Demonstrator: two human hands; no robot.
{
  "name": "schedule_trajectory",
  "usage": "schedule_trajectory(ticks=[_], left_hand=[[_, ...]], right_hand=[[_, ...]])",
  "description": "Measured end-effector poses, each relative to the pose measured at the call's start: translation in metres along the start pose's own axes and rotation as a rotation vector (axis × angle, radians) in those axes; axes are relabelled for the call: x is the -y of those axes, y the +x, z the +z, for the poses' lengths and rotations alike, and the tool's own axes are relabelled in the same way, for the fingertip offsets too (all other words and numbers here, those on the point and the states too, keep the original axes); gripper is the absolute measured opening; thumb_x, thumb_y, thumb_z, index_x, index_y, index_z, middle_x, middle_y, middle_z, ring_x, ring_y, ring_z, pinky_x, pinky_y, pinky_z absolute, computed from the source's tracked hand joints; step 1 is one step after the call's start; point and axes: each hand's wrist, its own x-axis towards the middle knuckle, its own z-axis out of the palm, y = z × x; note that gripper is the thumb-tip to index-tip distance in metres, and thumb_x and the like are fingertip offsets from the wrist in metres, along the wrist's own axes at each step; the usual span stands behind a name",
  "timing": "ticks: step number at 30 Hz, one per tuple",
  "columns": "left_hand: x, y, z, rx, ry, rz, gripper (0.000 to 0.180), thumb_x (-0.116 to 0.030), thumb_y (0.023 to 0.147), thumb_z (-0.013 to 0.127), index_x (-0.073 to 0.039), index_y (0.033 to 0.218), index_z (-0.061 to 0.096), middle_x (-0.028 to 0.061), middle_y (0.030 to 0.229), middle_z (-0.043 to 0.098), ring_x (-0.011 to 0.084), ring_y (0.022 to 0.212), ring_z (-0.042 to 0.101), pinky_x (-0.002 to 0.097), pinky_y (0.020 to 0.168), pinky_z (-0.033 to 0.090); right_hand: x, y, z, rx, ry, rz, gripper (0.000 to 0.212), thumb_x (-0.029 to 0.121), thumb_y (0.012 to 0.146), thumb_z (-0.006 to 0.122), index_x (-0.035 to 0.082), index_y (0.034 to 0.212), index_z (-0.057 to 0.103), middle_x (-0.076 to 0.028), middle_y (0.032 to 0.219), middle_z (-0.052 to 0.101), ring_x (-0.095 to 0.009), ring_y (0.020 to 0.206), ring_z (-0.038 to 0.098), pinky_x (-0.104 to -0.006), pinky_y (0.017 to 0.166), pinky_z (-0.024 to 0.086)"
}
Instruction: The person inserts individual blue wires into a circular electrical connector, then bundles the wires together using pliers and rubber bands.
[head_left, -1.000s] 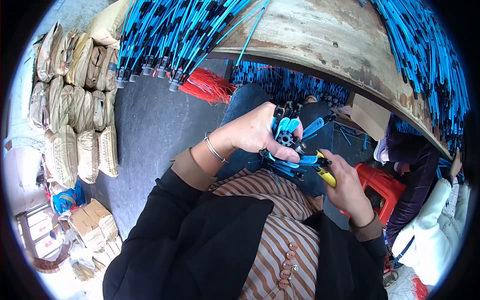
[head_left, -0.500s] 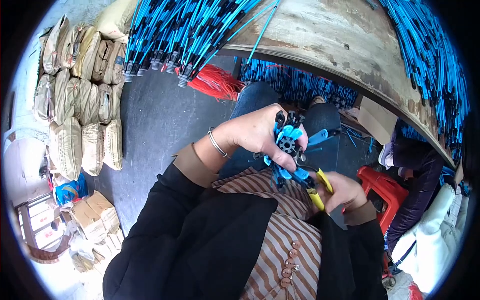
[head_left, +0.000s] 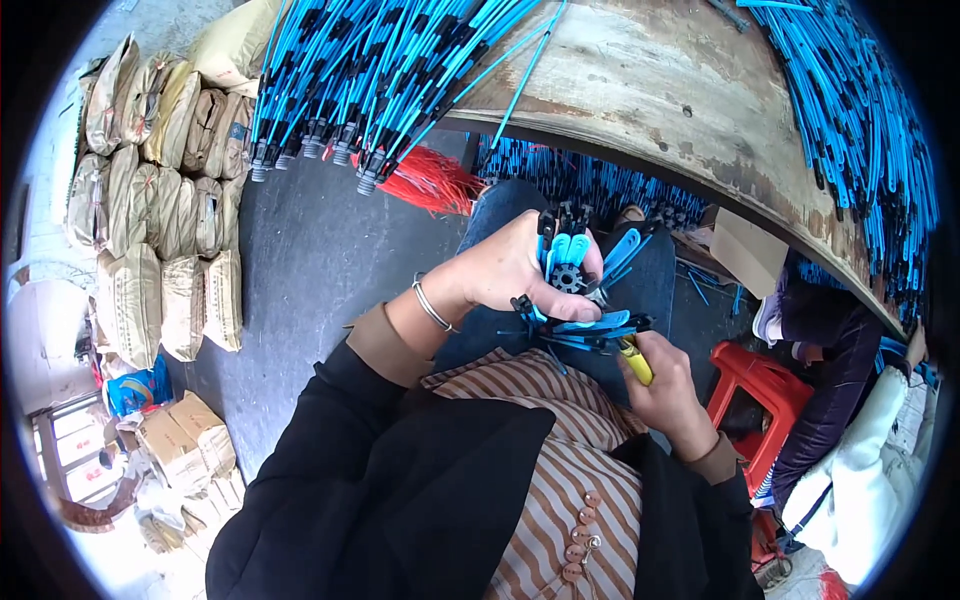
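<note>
Above my lap, my left hand (head_left: 515, 265) is closed around an assembly of blue strips with black end pieces (head_left: 572, 250). A round black toothed hub (head_left: 568, 280) shows in its centre, beside my thumb. Some of its blue strips (head_left: 625, 245) spread out to the right and others lean toward my right hand. Just to the lower right, my right hand (head_left: 668, 382) grips yellow-handled pliers (head_left: 636, 362). The pliers' jaws are hidden among the black ends of the lower strips.
A worn wooden table (head_left: 650, 80) stands in front, with blue-and-black rods (head_left: 370, 80) overhanging its left edge and more blue strips (head_left: 850, 110) at right. Red strands (head_left: 425, 180) lie below. A red stool (head_left: 760, 385) and another person (head_left: 835, 400) are at right. Stacked sacks (head_left: 160, 210) stand left.
My right hand has turned, and the pliers' handles, spread before, now sit together in my fist. The assembly in my left hand has tilted and shifted slightly up and left.
</note>
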Motion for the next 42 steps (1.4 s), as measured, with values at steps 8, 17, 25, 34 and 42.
schedule_trajectory(ticks=[8,17,25,34,42], left_hand=[[-0.005,-0.002,0.011,0.153,0.06,0.036,0.032,-0.015,0.062,0.083,-0.001,0.083,0.063,0.0039,0.073,0.062,0.01,0.066,0.057,0.0243,0.062,0.046],[-0.005,-0.003,0.013,0.286,0.095,0.124,0.03,-0.01,0.061,0.082,0.0,0.082,0.063,0.007,0.074,0.064,0.0152,0.063,0.06,0.0247,0.061,0.047],[-0.002,-0.009,0.011,0.192,0.04,0.024,0.027,-0.006,0.063,0.079,0.0,0.083,0.062,0.0056,0.076,0.063,0.0137,0.067,0.06,0.0248,0.064,0.048],[-0.006,-0.01,0.022,0.032,0.076,-0.08,0.024,-0.009,0.068,0.077,-0.001,0.084,0.062,0.0027,0.071,0.063,0.0067,0.066,0.055,0.0244,0.063,0.047],[-0.004,-0.006,0.014,0.206,0.042,0.036,0.026,-0.01,0.065,0.08,-0.001,0.082,0.062,0.0024,0.072,0.062,0.0082,0.068,0.055,0.0254,0.063,0.046]], right_hand=[[0.045,0.019,-0.088,0.456,0.04,0.193,0.038,0.001,0.073,0.064,-0.004,0.11,0.057,-0.022,0.079,0.062,-0.034,0.071,0.063,-0.0356,0.061,0.049],[0.05,0.022,-0.105,0.489,-0.027,0.16,0.038,-0.001,0.07,0.067,-0.004,0.107,0.061,-0.023,0.079,0.063,-0.031,0.069,0.065,-0.033,0.063,0.051],[0.055,0.017,-0.089,0.401,-0.011,0.196,0.036,-0.001,0.07,0.066,-0.004,0.106,0.062,-0.019,0.072,0.063,-0.021,0.059,0.061,-0.0299,0.057,0.047],[0.062,0.015,-0.08,0.325,-0.088,0.213,0.034,-0.001,0.073,0.063,-0.005,0.107,0.061,-0.019,0.065,0.059,-0.022,0.051,0.058,-0.0308,0.053,0.045],[0.046,0.005,-0.08,0.344,0.023,0.209,0.034,0.003,0.075,0.064,-0.005,0.108,0.06,-0.019,0.071,0.061,-0.031,0.058,0.06,-0.0328,0.055,0.046]])
